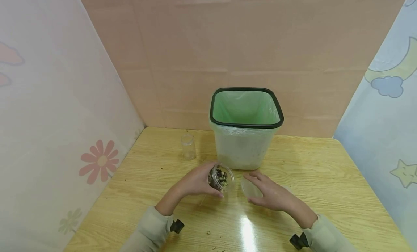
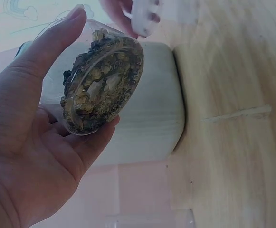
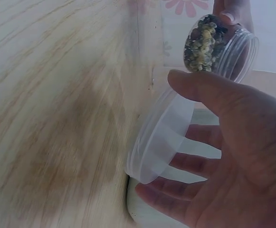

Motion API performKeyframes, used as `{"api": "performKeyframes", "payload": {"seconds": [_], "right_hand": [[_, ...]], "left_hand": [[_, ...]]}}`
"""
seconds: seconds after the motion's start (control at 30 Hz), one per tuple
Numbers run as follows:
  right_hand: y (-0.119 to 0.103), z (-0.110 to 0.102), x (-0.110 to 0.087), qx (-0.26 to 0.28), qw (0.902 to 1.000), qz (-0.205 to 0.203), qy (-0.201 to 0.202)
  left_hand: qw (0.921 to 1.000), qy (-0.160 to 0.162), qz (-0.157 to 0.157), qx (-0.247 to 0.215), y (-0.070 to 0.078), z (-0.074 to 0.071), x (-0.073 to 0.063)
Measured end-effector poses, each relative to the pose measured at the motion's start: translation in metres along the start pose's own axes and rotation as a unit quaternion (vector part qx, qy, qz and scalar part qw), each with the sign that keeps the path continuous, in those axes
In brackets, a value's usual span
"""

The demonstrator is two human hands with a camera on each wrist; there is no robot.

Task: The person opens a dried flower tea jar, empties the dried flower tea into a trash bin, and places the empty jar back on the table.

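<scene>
My left hand [image 1: 198, 180] grips a clear plastic jar [image 2: 104, 85] around its side, thumb on one side and fingers on the other. The jar is tilted, its open mouth toward the right in the head view. Dark and yellowish dried bits [image 3: 204, 45], like small dried flower buds, lie inside it. To the right, my right hand [image 1: 275, 194] holds a translucent white screw lid [image 3: 161, 135] by its rim, between thumb and fingers. Lid and jar are apart, with a small gap between them above the table.
Just behind both hands stands a bin with a black rim [image 1: 245, 126] and a pale green liner. A clear plastic cup [image 1: 188, 148] stands left of it. Small crumbs [image 1: 208, 232] dot the wooden table [image 1: 312, 165]. Walls close in at left, right and back.
</scene>
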State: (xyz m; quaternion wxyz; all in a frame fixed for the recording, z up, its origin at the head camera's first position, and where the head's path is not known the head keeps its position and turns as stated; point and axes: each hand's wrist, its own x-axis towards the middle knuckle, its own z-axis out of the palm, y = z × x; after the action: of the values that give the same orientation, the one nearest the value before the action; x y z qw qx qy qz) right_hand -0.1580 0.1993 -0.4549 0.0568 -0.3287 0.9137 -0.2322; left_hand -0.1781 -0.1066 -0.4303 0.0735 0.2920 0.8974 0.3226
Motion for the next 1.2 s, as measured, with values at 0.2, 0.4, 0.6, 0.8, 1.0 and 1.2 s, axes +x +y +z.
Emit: {"api": "performKeyframes", "payload": {"seconds": [0.2,0.4,0.6,0.8,1.0,1.2], "right_hand": [[0.002,0.001,0.000,-0.007,0.9999,-0.001,-0.008],[0.002,0.000,0.000,-0.011,0.9998,0.004,-0.014],[0.006,0.003,0.000,-0.013,0.9997,0.008,-0.018],[0.011,0.007,0.000,-0.021,0.9995,-0.002,-0.023],[0.011,0.007,0.001,-0.029,0.9993,-0.003,-0.024],[0.011,0.006,0.001,-0.033,0.9990,0.008,-0.027]], "left_hand": [[1.0000,0.005,0.001,0.000,0.004,-0.008,0.000],[1.0000,0.007,0.004,-0.005,0.004,-0.012,0.000],[0.9999,0.010,0.003,-0.007,0.006,-0.019,-0.001],[0.9999,0.013,0.010,0.000,0.010,-0.025,0.000],[0.9998,0.015,0.013,-0.002,0.012,-0.029,0.000],[0.9995,0.020,0.022,0.014,0.013,-0.034,0.001]]}}
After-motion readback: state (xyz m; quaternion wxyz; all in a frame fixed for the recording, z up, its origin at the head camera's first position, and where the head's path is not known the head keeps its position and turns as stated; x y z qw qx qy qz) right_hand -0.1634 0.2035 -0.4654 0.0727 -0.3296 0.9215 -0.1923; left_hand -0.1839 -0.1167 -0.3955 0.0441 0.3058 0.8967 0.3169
